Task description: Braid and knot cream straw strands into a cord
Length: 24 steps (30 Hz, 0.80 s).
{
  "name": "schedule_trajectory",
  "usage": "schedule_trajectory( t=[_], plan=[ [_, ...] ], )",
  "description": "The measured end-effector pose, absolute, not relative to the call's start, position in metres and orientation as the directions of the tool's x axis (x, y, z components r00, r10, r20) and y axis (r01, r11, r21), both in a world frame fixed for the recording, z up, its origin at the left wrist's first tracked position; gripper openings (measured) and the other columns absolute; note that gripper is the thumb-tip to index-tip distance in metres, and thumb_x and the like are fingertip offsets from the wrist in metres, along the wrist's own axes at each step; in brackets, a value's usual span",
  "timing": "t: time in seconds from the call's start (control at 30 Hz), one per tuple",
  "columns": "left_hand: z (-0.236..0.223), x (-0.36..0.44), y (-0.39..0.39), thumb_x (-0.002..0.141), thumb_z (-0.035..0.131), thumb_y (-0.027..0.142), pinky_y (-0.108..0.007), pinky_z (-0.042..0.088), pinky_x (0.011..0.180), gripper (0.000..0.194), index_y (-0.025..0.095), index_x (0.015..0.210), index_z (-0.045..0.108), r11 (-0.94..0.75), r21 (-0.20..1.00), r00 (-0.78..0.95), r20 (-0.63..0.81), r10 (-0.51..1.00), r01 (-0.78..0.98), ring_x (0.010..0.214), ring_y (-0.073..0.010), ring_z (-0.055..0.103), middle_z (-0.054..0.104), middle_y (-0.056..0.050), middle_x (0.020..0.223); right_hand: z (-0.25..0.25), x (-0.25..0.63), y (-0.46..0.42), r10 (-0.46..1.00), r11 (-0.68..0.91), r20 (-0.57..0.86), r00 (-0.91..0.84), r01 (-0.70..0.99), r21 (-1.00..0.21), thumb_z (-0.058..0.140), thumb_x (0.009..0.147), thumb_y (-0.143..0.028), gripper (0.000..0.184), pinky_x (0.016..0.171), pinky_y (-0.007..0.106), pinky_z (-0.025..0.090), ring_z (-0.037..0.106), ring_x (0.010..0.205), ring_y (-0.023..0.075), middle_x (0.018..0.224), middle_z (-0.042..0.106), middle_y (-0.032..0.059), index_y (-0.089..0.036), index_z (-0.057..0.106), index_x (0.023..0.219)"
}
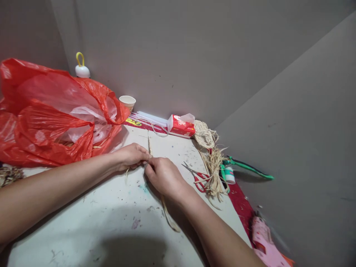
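Observation:
My left hand (135, 155) and my right hand (164, 174) meet over the white tabletop, fingers pinched close together. Between them runs a thin braided straw strand (150, 144), which both hands grip. Its far end lies on the table beyond the fingers. A loose flat straw strip (170, 218) trails out below my right hand, and a shorter wisp hangs under my left. The exact grip of the fingertips is partly hidden by the right hand. To the right of my hands lie red-handled scissors (198, 178), partly beneath a bundle of straw strips (215, 170).
A large red plastic bag (50, 122) fills the left side. Along the wall stand a paper cup (127, 102), a red tissue pack (181, 126) and a coiled straw braid (205, 134). A white bottle (229, 174), a green-edged tool (251, 168) and a pink glue gun (264, 237) are at right.

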<state>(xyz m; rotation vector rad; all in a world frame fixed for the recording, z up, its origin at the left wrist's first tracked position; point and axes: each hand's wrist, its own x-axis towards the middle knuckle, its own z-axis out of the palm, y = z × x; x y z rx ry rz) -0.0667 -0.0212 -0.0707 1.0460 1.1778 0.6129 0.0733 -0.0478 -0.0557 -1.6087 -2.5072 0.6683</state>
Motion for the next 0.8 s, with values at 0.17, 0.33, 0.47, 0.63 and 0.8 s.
schedule_trajectory(
  t=[0.17, 0.33, 0.47, 0.63, 0.8],
  plan=[
    [-0.072, -0.063, -0.025, 0.069, 0.063, 0.026, -0.022, 0.010, 0.037, 0.015, 0.016, 0.061, 0.054, 0.435, 0.896, 0.289, -0.442, 0.849, 0.093, 0.034, -0.0042, 0.026, 0.039, 0.008, 0.040, -0.052, 0.062, -0.062, 0.851, 0.487, -0.139, -0.506, 0.860, -0.150, 0.038, 0.085, -0.021, 0.030, 0.060, 0.030, 0.039, 0.064, 0.071, 0.0241, 0.083, 0.069, 0.0148, -0.013, 0.066, 0.086],
    [-0.070, -0.060, -0.027, 0.071, 0.061, 0.024, -0.022, 0.011, 0.037, 0.019, 0.014, 0.058, 0.054, 0.469, 0.881, 0.275, -0.468, 0.840, 0.065, 0.033, -0.0025, 0.024, 0.048, 0.005, 0.045, -0.033, 0.064, -0.079, 0.702, 0.657, -0.199, -0.683, 0.730, -0.187, 0.042, 0.085, -0.019, 0.024, 0.058, 0.027, 0.037, 0.060, 0.064, 0.0189, 0.075, 0.068, 0.0115, -0.012, 0.065, 0.082],
    [-0.068, -0.064, -0.024, 0.069, 0.064, 0.025, -0.021, 0.011, 0.037, 0.018, 0.013, 0.059, 0.055, 0.482, 0.875, 0.308, -0.468, 0.828, 0.035, 0.032, -0.0018, 0.024, 0.045, 0.006, 0.044, -0.013, 0.086, -0.069, 0.500, 0.533, -0.278, -0.820, 0.544, -0.647, 0.052, 0.082, -0.038, 0.031, 0.049, 0.020, 0.033, 0.049, 0.050, 0.0095, 0.054, 0.057, -0.0002, -0.015, 0.058, 0.062],
    [-0.068, -0.067, -0.024, 0.068, 0.062, 0.023, -0.020, 0.011, 0.037, 0.013, 0.013, 0.062, 0.055, 0.472, 0.882, 0.335, -0.441, 0.833, -0.012, 0.035, -0.0014, 0.024, 0.046, 0.006, 0.047, -0.031, 0.105, -0.025, 0.951, 0.151, -0.049, -0.307, 0.593, -0.791, 0.049, 0.083, -0.045, 0.036, 0.043, 0.020, 0.031, 0.043, 0.042, 0.0071, 0.057, 0.056, 0.0003, -0.015, 0.053, 0.065],
    [-0.071, -0.067, -0.025, 0.066, 0.060, 0.023, -0.020, 0.012, 0.036, 0.014, 0.015, 0.059, 0.051, 0.423, 0.906, 0.340, -0.395, 0.854, -0.011, 0.033, -0.0016, 0.025, 0.045, 0.006, 0.046, -0.056, 0.105, -0.009, 0.740, -0.052, -0.343, -0.578, 0.461, -0.886, 0.058, 0.076, -0.048, 0.035, 0.037, 0.019, 0.023, 0.036, 0.037, 0.0040, 0.065, 0.062, 0.0024, -0.013, 0.058, 0.075]
  ],
)
